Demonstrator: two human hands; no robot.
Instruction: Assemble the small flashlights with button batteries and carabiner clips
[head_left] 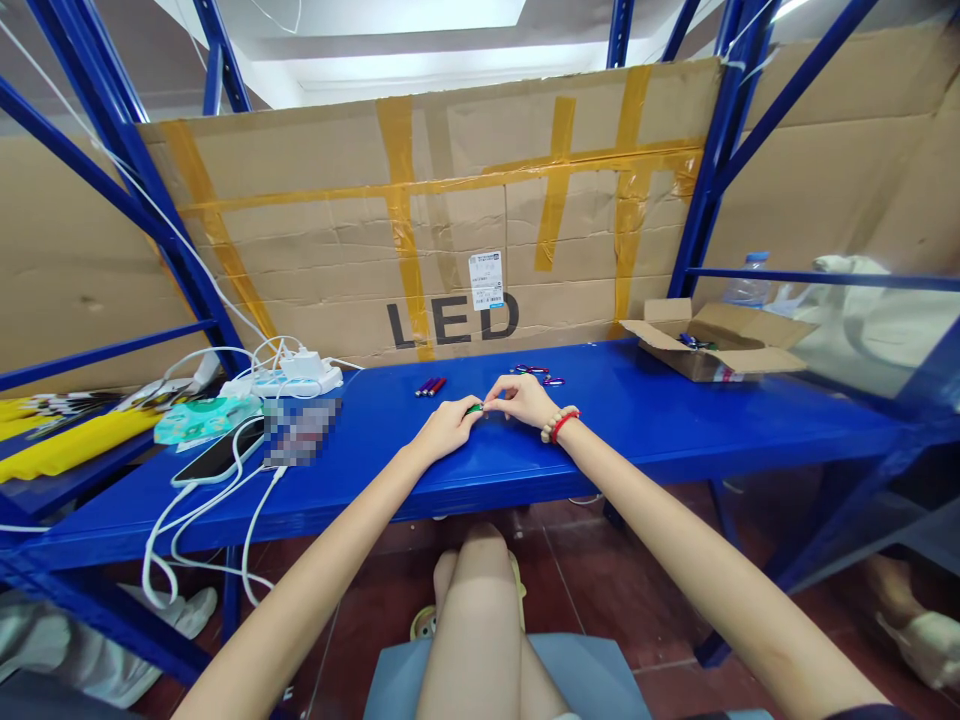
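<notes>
My left hand (448,427) is closed around a small shiny green cylinder-like piece (474,408) just above the blue tabletop. The fingertips of my right hand (523,399) pinch at its right end, where a tiny silvery part shows; its exact kind is too small to tell. To the left, behind my left hand, a few slim purple and red metallic cylinders (431,387) lie side by side. Just beyond my right hand several similar pieces (538,373) in red, blue and purple are scattered, partly hidden by the hand.
An open cardboard box (720,365) with small items inside stands at the right back. On the left lie a phone (220,456), white cables, a power strip (296,378) and a teal packet (202,420). A large cardboard sheet (330,260) closes off the table's rear between blue posts.
</notes>
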